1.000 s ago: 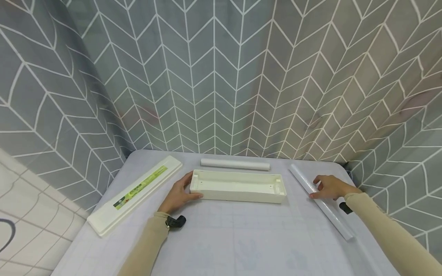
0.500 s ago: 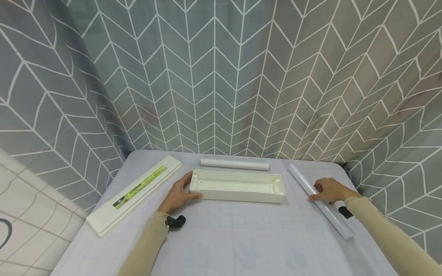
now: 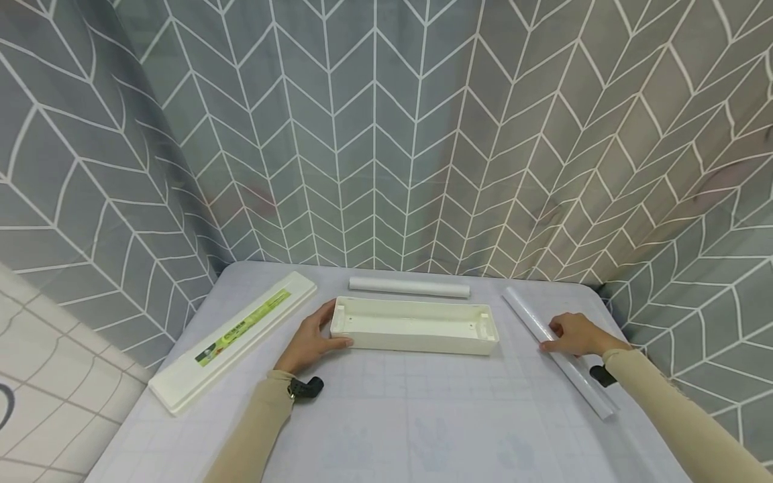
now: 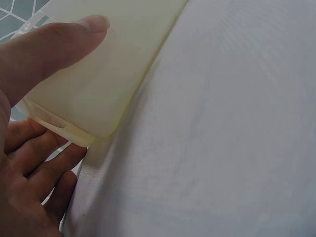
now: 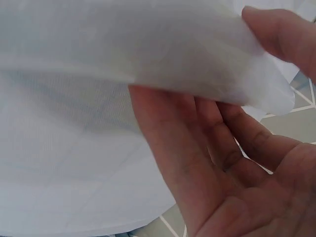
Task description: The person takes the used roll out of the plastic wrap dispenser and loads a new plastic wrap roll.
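Note:
In the head view, a long cream plastic box (image 3: 417, 342) lies crosswise on the table with its hollow side up. My left hand (image 3: 308, 342) holds its left end. The thumb lies on the long front wall and the fingers reach round the short end, as the left wrist view shows on the box (image 4: 103, 79). On the right, a slanting roll of clear plastic film (image 3: 582, 386) lies under my right hand (image 3: 580, 334), which grips it near the middle. In the right wrist view the thumb and fingers stand on opposite sides of the film roll (image 5: 163, 54).
A long white lid (image 3: 181, 384) with a green label (image 3: 244, 327) lies slantwise on the left. Behind the box is a slim white roll (image 3: 410, 288). A patterned grey curtain (image 3: 374, 134) hangs beyond the back edge of the pale table (image 3: 386, 416).
My right hand has settled slightly lower on the film roll, its fingers drawn in a little. My left hand and the box stay in place.

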A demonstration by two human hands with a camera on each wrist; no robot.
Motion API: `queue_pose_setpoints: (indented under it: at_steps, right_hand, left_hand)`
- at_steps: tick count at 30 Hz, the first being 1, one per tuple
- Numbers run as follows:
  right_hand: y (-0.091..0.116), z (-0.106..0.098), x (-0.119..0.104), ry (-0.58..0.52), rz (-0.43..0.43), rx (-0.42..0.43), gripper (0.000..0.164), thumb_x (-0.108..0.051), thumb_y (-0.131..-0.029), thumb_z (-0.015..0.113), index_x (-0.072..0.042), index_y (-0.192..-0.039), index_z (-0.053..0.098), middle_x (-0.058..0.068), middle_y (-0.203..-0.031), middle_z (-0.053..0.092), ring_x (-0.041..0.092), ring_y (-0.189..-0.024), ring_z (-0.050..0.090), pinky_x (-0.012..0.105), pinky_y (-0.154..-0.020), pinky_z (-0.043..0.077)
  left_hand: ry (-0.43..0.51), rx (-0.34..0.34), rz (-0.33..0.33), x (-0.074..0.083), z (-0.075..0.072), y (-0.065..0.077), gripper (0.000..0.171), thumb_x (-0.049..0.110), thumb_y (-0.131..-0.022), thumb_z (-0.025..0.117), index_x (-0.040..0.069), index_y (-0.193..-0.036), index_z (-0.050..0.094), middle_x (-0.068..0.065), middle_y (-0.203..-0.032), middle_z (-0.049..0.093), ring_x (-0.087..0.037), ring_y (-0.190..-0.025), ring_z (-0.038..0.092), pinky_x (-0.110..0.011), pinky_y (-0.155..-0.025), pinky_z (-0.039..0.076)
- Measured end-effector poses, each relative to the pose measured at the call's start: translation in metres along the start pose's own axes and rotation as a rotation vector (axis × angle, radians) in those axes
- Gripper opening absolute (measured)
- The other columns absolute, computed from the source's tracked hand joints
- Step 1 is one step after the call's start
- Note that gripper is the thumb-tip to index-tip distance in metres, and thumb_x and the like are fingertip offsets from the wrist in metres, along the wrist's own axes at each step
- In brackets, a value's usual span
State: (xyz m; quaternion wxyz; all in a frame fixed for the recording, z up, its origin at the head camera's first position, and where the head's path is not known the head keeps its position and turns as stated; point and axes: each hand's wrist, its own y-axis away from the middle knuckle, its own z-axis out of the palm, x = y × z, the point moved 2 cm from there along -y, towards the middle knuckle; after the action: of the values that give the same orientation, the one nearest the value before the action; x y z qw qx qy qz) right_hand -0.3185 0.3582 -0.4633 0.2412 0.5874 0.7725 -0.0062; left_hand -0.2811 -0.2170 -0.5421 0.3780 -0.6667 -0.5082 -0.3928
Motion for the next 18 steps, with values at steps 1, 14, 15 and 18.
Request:
queue_pose_setpoints:
  at_steps: [1,14,15,18]
  right_hand:
    - [-0.0003,0.0001,0.0001,0.002,0.003,0.001,0.050,-0.030,-0.088,0.084,0.012,-0.109,0.066,0.011,-0.089,0.069,0.019,-0.074,0.063,0.032,-0.057,0.058]
    - [-0.0019,0.0023,-0.0018,0.055,-0.035,0.028,0.047,-0.026,-0.088,0.085,0.014,-0.104,0.066,0.013,-0.088,0.068,0.022,-0.076,0.061,0.034,-0.065,0.056]
    - [-0.0016,0.0019,-0.0028,0.063,-0.043,0.033,0.047,-0.026,-0.087,0.086,0.013,-0.103,0.066,0.012,-0.088,0.068,0.021,-0.077,0.061,0.035,-0.067,0.055]
    - [-0.0015,-0.0002,-0.0047,0.099,-0.104,0.062,0.043,-0.025,-0.086,0.086,0.011,-0.101,0.068,0.009,-0.087,0.069,0.020,-0.078,0.060,0.036,-0.070,0.054]
  left_hand:
    - [0.000,0.000,-0.001,0.0001,-0.0002,0.0000,0.105,0.027,-0.078,0.097,0.011,-0.164,0.038,-0.014,-0.166,0.045,-0.037,-0.158,0.036,-0.054,-0.132,0.026]
    - [0.014,0.004,0.011,0.0014,0.0008,0.0000,0.102,0.023,-0.079,0.096,0.010,-0.163,0.040,-0.016,-0.165,0.047,-0.040,-0.157,0.037,-0.055,-0.131,0.027]
    - [0.013,0.004,0.014,0.0014,0.0008,0.0000,0.102,0.023,-0.079,0.096,0.010,-0.163,0.040,-0.017,-0.165,0.046,-0.039,-0.157,0.037,-0.055,-0.131,0.026]
    - [0.008,0.002,0.012,0.0014,0.0007,-0.0003,0.103,0.024,-0.079,0.096,0.010,-0.163,0.039,-0.016,-0.165,0.046,-0.039,-0.157,0.037,-0.054,-0.131,0.027]
